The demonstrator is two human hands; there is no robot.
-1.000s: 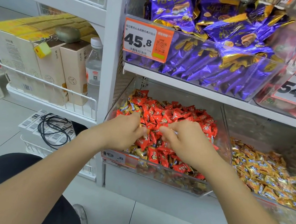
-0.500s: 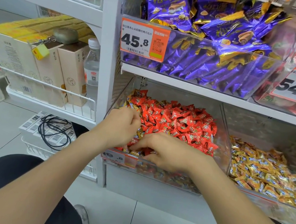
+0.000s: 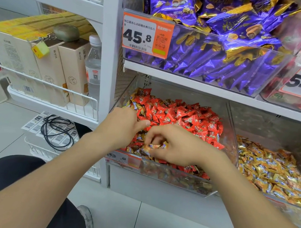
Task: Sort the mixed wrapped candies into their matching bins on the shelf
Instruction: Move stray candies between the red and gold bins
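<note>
Fingers point(image 3: 154, 136) of the right hand point(image 3: 179, 146) are curled, pinching a small gold-wrapped candy point(image 3: 154, 146) just above the front of the pile. Left hand point(image 3: 121, 127): fingers dug down among the wrappers, thumb out. Cannot tell if they hold anything. White metal shelf point(image 3: 188, 84). On the lower level, a clear plastic bin point(image 3: 176, 176) heaped with red-wrapped candies point(image 3: 183, 118), gold ones mixed in at front and left. Just beside it on the right, a neighbouring clear bin point(image 3: 259, 124) holds a heap of gold-wrapped candies point(image 3: 272, 172).
</note>
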